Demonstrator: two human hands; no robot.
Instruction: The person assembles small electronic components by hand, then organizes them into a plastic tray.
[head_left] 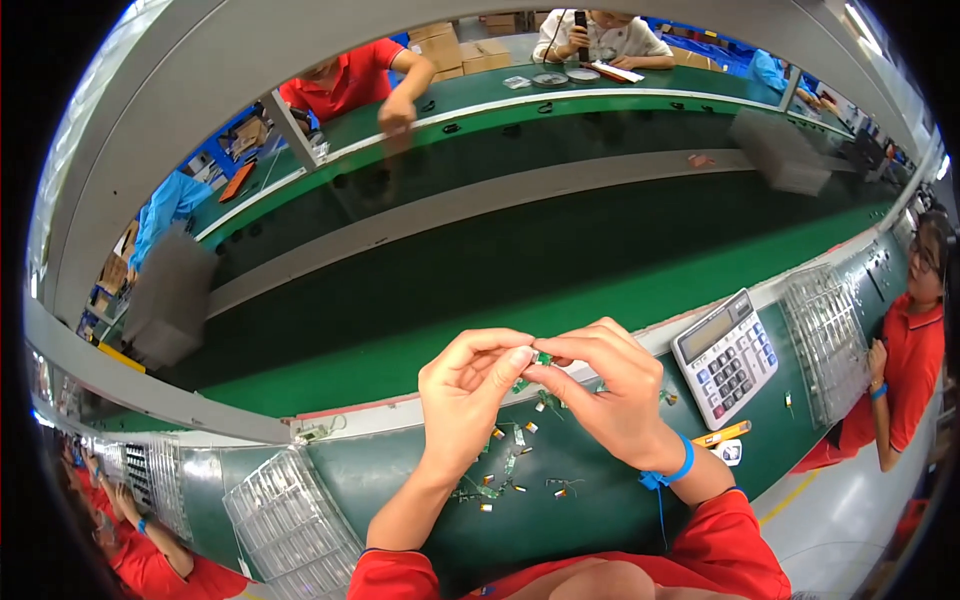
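Note:
My left hand [468,390] and my right hand [608,385] meet above the near edge of the bench. Both are closed, thumbs and fingertips pinching a small green circuit board [543,357] between them. Fingers cover much of the board, so its details are hard to make out. Under and between my hands, several small circuit boards [518,436] with thin wires and little silver and orange parts lie scattered on the green bench top. A blue wrist strap [683,462] with a cord is around my right wrist.
Right of my hands lie a calculator [726,360], a yellow-orange pen-like tool [722,434] and a small white object [729,453]. Clear plastic trays [292,522] flank me. Beyond runs a green conveyor belt [420,300], with blurred grey blocks [172,298]. Co-workers sit opposite and at both sides.

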